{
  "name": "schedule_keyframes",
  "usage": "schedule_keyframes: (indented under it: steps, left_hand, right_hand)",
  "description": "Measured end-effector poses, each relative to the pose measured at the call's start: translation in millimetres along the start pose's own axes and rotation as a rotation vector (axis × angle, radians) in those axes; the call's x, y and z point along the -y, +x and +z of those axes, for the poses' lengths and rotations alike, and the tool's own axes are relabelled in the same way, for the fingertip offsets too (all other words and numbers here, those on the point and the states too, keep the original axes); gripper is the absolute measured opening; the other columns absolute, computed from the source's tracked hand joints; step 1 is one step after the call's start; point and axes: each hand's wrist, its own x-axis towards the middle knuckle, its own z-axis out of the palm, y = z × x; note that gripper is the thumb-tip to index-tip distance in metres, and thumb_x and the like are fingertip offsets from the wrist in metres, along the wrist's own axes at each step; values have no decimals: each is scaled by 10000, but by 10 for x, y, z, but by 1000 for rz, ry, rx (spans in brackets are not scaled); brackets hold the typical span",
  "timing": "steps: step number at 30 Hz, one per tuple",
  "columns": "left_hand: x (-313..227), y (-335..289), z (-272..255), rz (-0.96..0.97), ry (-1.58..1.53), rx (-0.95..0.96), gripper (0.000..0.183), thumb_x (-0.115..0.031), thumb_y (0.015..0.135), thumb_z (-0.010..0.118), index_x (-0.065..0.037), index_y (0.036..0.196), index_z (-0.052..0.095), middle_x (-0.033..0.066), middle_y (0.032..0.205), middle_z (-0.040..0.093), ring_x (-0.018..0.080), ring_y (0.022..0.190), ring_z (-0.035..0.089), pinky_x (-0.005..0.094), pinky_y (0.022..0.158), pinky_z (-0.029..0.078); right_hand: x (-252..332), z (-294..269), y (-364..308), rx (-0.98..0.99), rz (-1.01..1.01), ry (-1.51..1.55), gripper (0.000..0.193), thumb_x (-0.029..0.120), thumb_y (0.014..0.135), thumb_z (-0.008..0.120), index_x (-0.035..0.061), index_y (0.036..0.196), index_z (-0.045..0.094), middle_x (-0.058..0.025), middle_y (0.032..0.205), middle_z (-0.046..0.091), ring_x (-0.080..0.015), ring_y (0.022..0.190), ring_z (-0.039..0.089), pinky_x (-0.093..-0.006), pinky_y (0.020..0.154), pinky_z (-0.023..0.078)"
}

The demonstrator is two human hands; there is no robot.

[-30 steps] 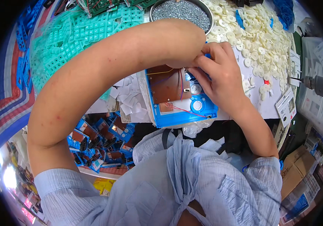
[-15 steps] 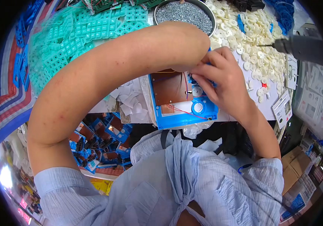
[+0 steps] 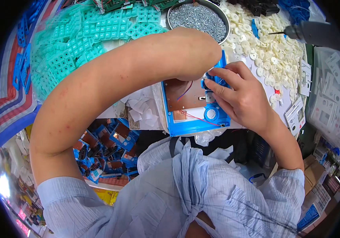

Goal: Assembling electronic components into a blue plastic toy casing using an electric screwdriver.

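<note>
A blue plastic case (image 3: 189,126) lies open at the table's near edge, showing a brown circuit board (image 3: 183,95) with a red and a blue wire. My right hand (image 3: 239,95) rests on the case's right side, thumb and forefinger pinched on a small white part (image 3: 207,76). My left forearm (image 3: 110,83) crosses the picture from the lower left. Its rounded end sits on the case's top edge beside my right fingers. My left hand is hidden; no left fingers show.
A metal bowl of screws (image 3: 197,18) stands behind the case. A heap of white round parts (image 3: 267,53) lies at the right, teal keypad mats (image 3: 78,35) at the left. A grey power screwdriver (image 3: 314,32) hangs at the upper right. More blue cases (image 3: 106,144) fill a bin below.
The power screwdriver has swung up and left across the upper right. The blue case and my right hand sit slightly further right; the fingers have closed onto the small white part.
</note>
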Motion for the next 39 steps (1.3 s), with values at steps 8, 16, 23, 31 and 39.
schedule_keyframes:
  steps: [8,16,23,31,39]
  left_hand:
    - [43,-31,29,34,13,26,145,-93,793,630,20,767,718,240,819,705,390,804,715,468,732,574]
    - [-20,-66,91,91,117,-13,137,-118,802,668,-7,852,729,198,847,732,343,827,743,438,702,598]
    - [-34,-99,305,0,25,-199,164,-130,816,660,5,899,702,192,864,734,341,821,742,438,692,598]
    - [178,-702,372,-387,-332,-958,162,-164,894,694,-20,967,706,107,873,726,222,715,679,336,683,541]
    - [617,-1097,130,-630,-446,-1027,171,-144,931,704,17,987,710,9,806,667,73,692,552,240,641,450]
  right_hand:
    - [67,13,35,25,133,93,367,35,727,739,33,1094,737,-116,1144,666,-310,980,628,-385,778,560]
    - [238,146,41,-49,196,-23,370,67,757,735,18,1122,703,-101,1036,629,-292,923,583,-408,769,509]
    - [326,110,71,-17,260,-43,417,70,769,719,2,1176,661,-116,1090,616,-296,964,578,-405,776,502]
    - [474,209,-37,56,228,-235,535,120,781,654,-21,1296,612,-119,1272,585,-266,1088,566,-387,870,443]
    - [454,163,-34,97,216,-254,492,139,788,632,-32,1249,633,-99,1240,584,-255,1074,552,-375,828,446]
